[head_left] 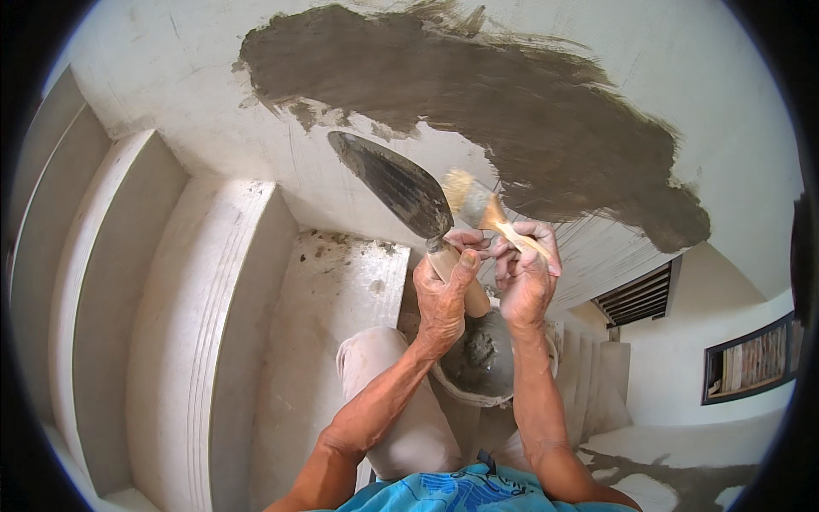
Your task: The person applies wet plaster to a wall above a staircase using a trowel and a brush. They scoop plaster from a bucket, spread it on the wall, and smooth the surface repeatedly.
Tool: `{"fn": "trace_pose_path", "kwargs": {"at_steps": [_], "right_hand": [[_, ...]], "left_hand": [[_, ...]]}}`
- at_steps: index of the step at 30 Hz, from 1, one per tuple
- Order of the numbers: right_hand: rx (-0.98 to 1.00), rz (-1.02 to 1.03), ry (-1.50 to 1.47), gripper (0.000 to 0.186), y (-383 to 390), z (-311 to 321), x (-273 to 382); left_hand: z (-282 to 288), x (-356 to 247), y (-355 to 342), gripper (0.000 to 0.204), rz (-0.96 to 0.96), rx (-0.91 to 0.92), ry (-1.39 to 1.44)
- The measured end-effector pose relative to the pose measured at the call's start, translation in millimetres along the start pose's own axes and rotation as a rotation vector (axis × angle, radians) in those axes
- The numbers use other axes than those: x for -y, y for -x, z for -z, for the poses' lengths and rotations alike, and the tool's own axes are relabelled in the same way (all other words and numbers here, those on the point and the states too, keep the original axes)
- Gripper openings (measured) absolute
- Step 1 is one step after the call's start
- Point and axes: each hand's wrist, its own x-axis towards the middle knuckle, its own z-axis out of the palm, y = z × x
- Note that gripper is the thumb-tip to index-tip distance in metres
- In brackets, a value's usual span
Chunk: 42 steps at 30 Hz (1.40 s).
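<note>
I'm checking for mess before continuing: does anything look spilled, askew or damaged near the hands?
Yes: dark grey splatters stand out on the pale stair tread left of the round, pale-rimmed bucket, probably dropped mortar. The leaf-shaped metal trowel in the left hand and pale-bristled wooden brush in the right hand show no clear damage.

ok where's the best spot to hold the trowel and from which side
The trowel is probably best held by its pale, rounded handle, reached from the lower edge of the picture: the pointed blade extends to the upper left and looks smeared, while the handle angles down to the right, where the left hand is wrapped round it.
</note>
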Motion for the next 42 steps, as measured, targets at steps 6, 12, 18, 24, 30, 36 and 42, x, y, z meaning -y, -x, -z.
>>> {"fn": "trace_pose_path", "kwargs": {"at_steps": [6, 12, 18, 24, 30, 36, 42], "right_hand": [[0.044, -0.041, -0.045, 0.051, 0, -5, -4], [-0.045, -0.206, -0.142, 0.046, 4, -10, -11], [-0.067, -0.327, -0.159, 0.047, 12, 1, -24], [-0.041, -0.326, -0.284, 0.046, 13, -1, -37], [-0.040, -0.295, -0.230, 0.046, 15, -6, -36], [-0.042, -0.324, -0.289, 0.040, 24, -18, -34], [-0.070, -0.273, 0.029, 0.058, 52, -29, -29]], "left_hand": [[-5, -3, 12, 0.048, 0.130, 0.026, 0.091], [2, -3, 7, 0.044, 0.158, 0.039, 0.133], [8, -2, 4, 0.040, 0.165, 0.050, -0.019], [16, 2, 0, 0.041, 0.142, 0.117, -0.083], [11, 1, -3, 0.054, 0.186, 0.111, -0.047], [18, 4, -11, 0.071, 0.060, 0.097, -0.094], [21, 2, -13, 0.067, 0.066, 0.009, -0.105]]}}
